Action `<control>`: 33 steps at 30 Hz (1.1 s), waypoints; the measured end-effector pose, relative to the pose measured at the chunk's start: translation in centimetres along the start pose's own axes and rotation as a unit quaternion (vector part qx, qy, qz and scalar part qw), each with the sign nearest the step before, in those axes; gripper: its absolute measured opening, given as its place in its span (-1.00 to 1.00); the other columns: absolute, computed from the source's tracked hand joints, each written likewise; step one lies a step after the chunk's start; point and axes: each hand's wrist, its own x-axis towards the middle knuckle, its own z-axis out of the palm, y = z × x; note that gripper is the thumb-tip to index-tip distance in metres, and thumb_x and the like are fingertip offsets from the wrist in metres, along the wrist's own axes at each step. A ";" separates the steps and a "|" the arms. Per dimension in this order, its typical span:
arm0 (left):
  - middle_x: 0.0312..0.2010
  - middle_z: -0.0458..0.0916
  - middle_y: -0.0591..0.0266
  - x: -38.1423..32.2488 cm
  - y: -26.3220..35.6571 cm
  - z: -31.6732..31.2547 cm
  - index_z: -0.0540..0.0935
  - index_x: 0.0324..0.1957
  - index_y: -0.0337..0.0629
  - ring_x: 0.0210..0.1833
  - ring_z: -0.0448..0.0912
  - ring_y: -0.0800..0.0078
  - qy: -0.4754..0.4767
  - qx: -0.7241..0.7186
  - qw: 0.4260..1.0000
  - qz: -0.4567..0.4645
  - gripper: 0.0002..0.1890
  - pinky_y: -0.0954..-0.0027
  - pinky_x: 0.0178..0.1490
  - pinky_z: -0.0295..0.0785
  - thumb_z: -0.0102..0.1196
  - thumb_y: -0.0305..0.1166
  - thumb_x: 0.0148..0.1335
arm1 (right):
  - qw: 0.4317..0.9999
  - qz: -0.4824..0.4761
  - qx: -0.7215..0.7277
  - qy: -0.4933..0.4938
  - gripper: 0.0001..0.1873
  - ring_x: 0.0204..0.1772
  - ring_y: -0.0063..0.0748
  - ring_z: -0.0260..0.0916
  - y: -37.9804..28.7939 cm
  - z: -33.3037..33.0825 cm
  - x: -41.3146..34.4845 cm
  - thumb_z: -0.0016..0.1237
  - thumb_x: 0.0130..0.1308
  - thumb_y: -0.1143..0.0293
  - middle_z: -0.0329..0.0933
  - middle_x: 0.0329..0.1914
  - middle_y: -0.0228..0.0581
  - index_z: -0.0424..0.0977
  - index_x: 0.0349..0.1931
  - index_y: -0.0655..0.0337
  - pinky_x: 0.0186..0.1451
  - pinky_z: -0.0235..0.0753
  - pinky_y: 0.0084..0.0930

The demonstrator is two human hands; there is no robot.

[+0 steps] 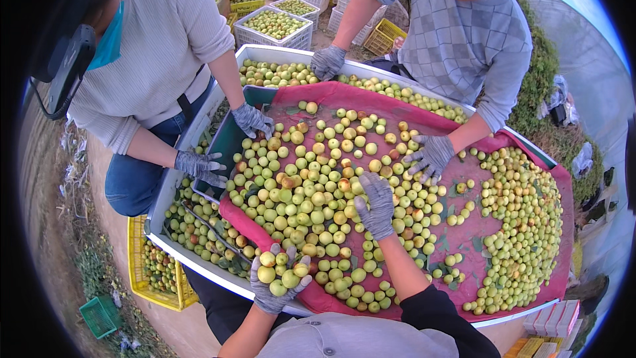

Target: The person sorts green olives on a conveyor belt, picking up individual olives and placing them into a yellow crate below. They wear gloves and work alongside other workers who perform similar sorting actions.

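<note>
My left hand (272, 294), in a grey knit glove, is palm up near the front rim and cups several green jujubes (267, 274). My right hand (377, 208), gloved likewise, reaches over the loose jujubes (308, 204) spread on a red cloth (462, 238). A jujube (357, 188) lies at its fingertips and thumb; whether it is gripped cannot be told. Many of the fruits are yellow-green, some with reddish-brown patches. A dense heap of jujubes (521, 228) covers the cloth's right side.
Two people's gloved hands (251, 120) (432, 155) work across the cloth. More jujubes and a twig (216, 231) lie in the white-rimmed trough (194, 256) around it. A yellow crate (164, 298) stands below on the left. Filled white crates (271, 42) stand behind.
</note>
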 end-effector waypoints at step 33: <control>0.39 0.24 0.25 0.7 0.3 -1.6 0.32 0.34 0.28 0.50 0.02 -0.02 -0.077 0.137 0.988 0.001 -0.38 -0.36 0.33 0.13 -0.18 0.22 0.31 | 0.983 0.055 0.019 -0.176 -0.46 0.48 0.17 0.06 -6.2 3.7 -2.9 -0.20 0.38 -0.02 0.15 0.43 0.12 0.35 0.31 -0.10 0.46 0.09 0.01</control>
